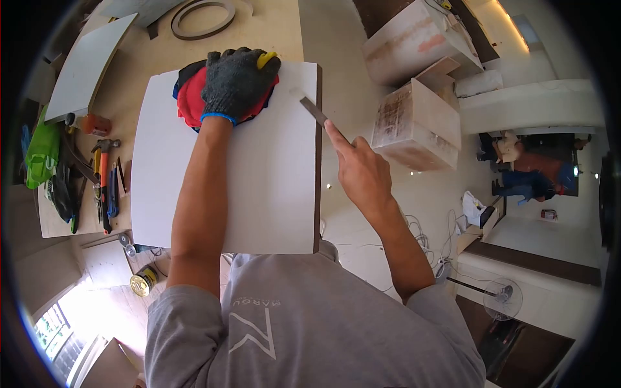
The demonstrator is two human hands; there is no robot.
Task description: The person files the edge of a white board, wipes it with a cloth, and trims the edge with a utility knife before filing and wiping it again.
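Note:
My left hand (239, 84), in a dark grey knit glove with a blue cuff, presses down with curled fingers on a bunched red cloth (189, 97) with dark blue edges. A small yellow piece (266, 59) sticks out by its thumb; what it belongs to is hidden. Under the cloth lies a white panel (272, 174) with a dark edge. My bare right hand (362, 165) grips a flat metal file (313, 110), index finger stretched along it. The file's tip lies over the panel's right edge, near the far corner.
A hammer (103, 161), an orange-labelled jar (96, 125), a green bag (42, 155) and a curved white panel (90, 68) lie on the workbench at left. A ring (202, 18) lies beyond. White boxes (417, 123), cables and a fan (502, 299) stand right; people (533, 171) are farther off.

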